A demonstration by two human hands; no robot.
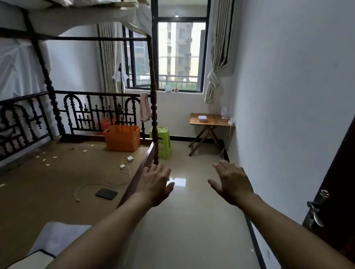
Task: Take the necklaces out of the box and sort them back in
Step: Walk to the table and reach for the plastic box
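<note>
The box is small and white. It sits on the wooden table at the far end of the room, under the window. It is well apart from both hands. I cannot see any necklaces from here; the box is too small and too far to tell if it is open or what is in it.

The left hand is held out over the floor, just beside the bed rail. Its fingers are spread and it holds nothing. The right hand is held out too, fingers spread, holding nothing. I think the task has not started yet; the person must first go to the table.

What could go wrong? The floor looks shiny, so a foot might slip. The green stool stands near the path and could be bumped. A white wire hangs from the table, and a knock there could shake the box. Necklaces may tangle if they are pulled out fast.

Counting: one box, one table, one green stool, one orange bin on the bed, one dark flat thing on the bed, two hands. Necklaces: none that I can see.
</note>
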